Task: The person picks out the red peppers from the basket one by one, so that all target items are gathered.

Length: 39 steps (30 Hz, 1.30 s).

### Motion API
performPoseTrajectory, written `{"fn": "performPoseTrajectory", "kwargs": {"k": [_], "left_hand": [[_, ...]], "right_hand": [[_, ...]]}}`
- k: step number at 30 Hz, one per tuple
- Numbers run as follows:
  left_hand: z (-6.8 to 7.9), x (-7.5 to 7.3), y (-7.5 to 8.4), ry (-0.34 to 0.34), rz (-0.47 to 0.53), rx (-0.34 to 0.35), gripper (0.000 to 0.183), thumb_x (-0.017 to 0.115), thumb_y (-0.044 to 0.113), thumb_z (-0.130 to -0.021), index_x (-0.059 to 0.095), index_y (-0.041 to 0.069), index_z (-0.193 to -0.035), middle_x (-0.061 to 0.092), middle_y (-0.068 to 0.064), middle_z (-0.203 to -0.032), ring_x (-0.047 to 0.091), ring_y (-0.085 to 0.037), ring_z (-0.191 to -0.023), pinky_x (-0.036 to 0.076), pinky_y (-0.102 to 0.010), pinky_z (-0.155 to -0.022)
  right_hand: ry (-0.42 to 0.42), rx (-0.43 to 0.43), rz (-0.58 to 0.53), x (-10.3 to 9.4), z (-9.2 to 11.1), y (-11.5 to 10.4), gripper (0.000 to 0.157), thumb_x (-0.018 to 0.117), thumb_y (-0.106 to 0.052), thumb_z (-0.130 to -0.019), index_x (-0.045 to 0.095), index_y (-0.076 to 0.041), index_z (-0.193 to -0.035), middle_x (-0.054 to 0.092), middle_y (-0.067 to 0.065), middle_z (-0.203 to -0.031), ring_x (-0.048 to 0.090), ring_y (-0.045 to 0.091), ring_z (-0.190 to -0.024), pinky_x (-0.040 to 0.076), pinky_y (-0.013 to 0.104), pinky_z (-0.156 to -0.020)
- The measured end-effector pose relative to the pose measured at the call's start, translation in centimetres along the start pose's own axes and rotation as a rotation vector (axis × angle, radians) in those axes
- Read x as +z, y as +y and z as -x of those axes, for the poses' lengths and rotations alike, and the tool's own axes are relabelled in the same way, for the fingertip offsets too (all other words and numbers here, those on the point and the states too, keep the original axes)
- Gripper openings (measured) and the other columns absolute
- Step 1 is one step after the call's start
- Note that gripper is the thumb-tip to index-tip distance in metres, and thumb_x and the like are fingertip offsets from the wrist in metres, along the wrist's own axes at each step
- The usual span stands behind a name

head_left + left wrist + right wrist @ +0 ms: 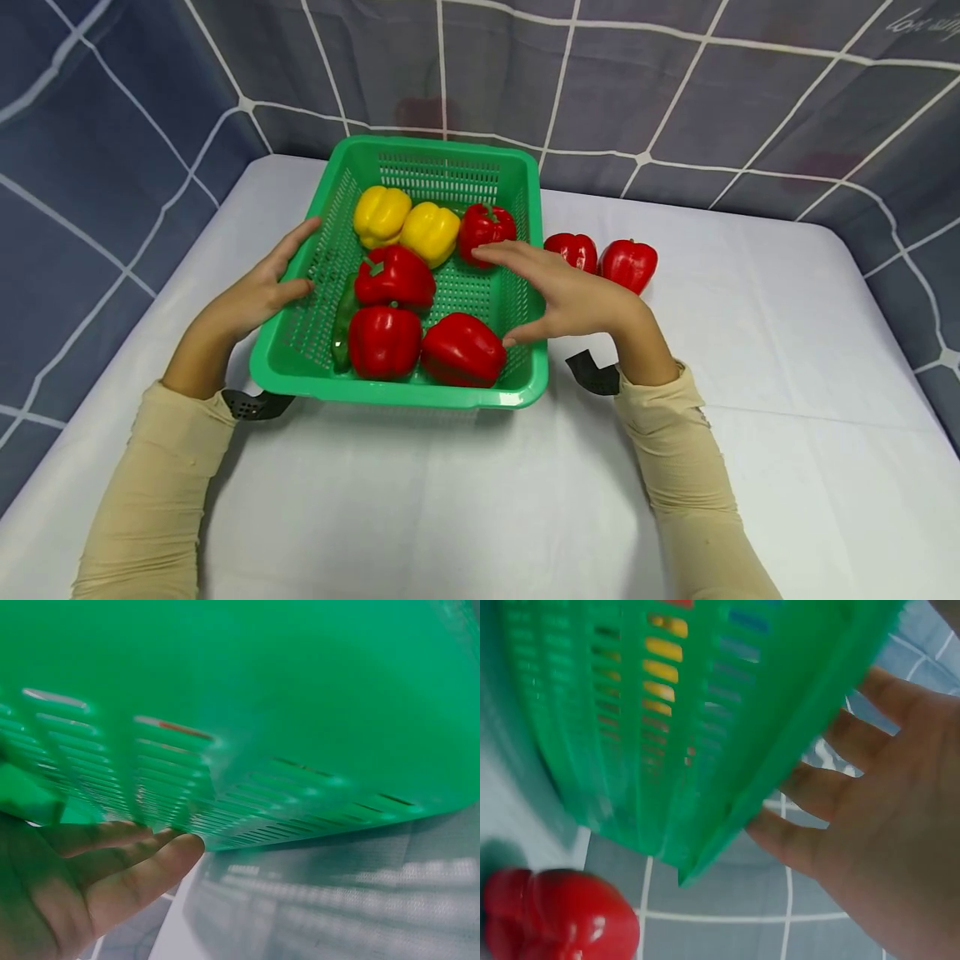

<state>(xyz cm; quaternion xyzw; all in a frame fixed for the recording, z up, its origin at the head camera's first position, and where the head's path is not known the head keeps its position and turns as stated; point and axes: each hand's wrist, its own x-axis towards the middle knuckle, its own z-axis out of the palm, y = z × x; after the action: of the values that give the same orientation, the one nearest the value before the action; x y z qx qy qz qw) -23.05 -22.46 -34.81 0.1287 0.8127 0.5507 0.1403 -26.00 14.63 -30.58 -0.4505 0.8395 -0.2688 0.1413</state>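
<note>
A green plastic basket [405, 396] with slotted walls stands on the white table. Inside lie two yellow bell peppers [381, 217], several red bell peppers [384, 343] and a long green pepper [342, 325], partly covered by the red ones. My left hand [258, 292] is at the basket's left rim, thumb and index finger over it; the left wrist view shows straight fingers [146, 889] along the outer wall. My right hand [577, 296] is spread over the right rim, thumb and index finger apart above the peppers. It holds nothing.
Two red bell peppers [628, 265] lie on the white tablecloth [787, 333] just right of the basket. A grey curtain with white lines [600, 83] hangs behind the table and along both sides. Dark wrist mounts [592, 373] sit at both sleeves.
</note>
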Motion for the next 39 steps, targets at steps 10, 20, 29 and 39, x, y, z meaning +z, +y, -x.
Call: {"fn": "performPoseTrajectory", "kwargs": {"k": [10, 20, 29, 39], "left_hand": [[-0.3, 0.1, 0.2, -0.004, 0.019, 0.016, 0.077, 0.036, -0.003, -0.086, -0.001, 0.023, -0.148, 0.013, -0.022, -0.143, 0.053, -0.005, -0.090, 0.053, -0.022, -0.066], [-0.3, 0.2, 0.1, 0.003, 0.013, 0.014, 0.078, 0.037, -0.003, -0.085, -0.001, 0.023, -0.148, 0.009, -0.021, -0.146, 0.048, -0.008, -0.095, 0.052, -0.018, -0.069], [-0.1, 0.1, 0.0, 0.009, 0.012, 0.010, 0.077, 0.036, -0.003, -0.085, -0.001, 0.023, -0.148, 0.009, -0.018, -0.145, 0.048, -0.009, -0.095, 0.051, -0.018, -0.069], [0.0, 0.2, 0.0, 0.012, -0.004, 0.013, 0.077, 0.037, -0.002, -0.085, 0.000, 0.023, -0.148, 0.007, -0.018, -0.147, 0.043, -0.013, -0.099, 0.050, -0.016, -0.071]], "right_hand": [[-0.087, 0.142, 0.228, 1.3, -0.9, -1.4, 0.097, 0.079, -0.033, -0.066, 0.024, -0.024, -0.144, 0.028, 0.000, -0.146, 0.020, 0.018, -0.135, 0.006, 0.056, -0.110], [-0.193, 0.245, 0.447, 2.6, -1.9, -2.6, 0.095, 0.079, -0.031, -0.066, 0.025, -0.027, -0.144, 0.034, 0.001, -0.144, 0.022, 0.027, -0.135, -0.003, 0.061, -0.107], [-0.272, 0.219, 0.516, 3.4, -2.5, -3.3, 0.085, 0.077, -0.038, -0.068, 0.033, -0.034, -0.140, 0.045, -0.004, -0.138, 0.033, 0.025, -0.130, 0.006, 0.059, -0.108], [-0.244, 0.171, 0.406, 3.8, -2.8, -3.2, 0.073, 0.078, -0.035, -0.068, 0.042, -0.034, -0.132, 0.056, -0.006, -0.125, 0.049, 0.015, -0.116, 0.029, 0.046, -0.099]]}}
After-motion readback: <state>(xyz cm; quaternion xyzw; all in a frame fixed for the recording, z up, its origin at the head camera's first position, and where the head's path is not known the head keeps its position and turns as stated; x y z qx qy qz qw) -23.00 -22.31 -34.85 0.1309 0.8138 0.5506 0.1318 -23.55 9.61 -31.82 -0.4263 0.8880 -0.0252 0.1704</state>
